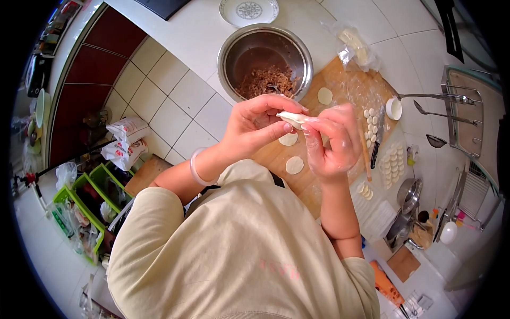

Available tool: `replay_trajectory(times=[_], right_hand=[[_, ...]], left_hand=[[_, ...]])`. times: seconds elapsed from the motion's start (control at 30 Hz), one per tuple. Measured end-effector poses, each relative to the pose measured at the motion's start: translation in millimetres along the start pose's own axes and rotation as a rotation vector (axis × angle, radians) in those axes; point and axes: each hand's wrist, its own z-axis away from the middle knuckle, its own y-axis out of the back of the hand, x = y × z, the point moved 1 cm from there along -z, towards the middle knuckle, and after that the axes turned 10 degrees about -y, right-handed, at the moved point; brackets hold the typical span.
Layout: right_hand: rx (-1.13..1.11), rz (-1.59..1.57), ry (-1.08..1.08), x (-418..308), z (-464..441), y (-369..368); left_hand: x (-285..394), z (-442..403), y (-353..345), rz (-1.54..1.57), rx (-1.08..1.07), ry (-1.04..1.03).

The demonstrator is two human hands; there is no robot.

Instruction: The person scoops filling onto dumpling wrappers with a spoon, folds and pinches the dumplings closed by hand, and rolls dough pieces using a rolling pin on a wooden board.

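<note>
Both hands meet over the board: the left hand (263,119) pinches one end of a dumpling (291,118) between thumb and fingers, while the right hand (336,139), dusted white, grips its other end, so the dumpling sits right between the two, held above the board (306,192). Partly hidden just below the hands is a round wrapper (288,140); a second wrapper (295,165) lies nearer the body, to the left of the right wrist, and a third wrapper (325,95) rests just beyond the right hand.

Just beyond the left hand stands a steel bowl (227,74) with meat filling (260,80) along its near side and a spoon (274,89) sunk in it.

Right beside the right hand lies a rolling pin (365,153); past it I see small dough lumps (370,123) and a knife (377,137) with a black handle. Further right of that hand are rows of finished dumplings (393,166), with a white cup (393,109) a little beyond them.

Well beyond the hands, a plastic bag (355,47) touches the board's far end, and a patterned plate (248,10) sits on the counter (186,26) behind the bowl.
</note>
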Motion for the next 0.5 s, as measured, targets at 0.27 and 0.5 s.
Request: replay_trajectory(times=[0.27, 0.5], right_hand=[[-0.001, 0.022, 0.056, -4, -9, -3], [0.060, -0.182, -0.253, -10, -5, -8]], left_hand=[[6, -3, -1, -0.215, -0.074, -0.074], [7, -2, 0, -0.089, 0.031, 0.058]])
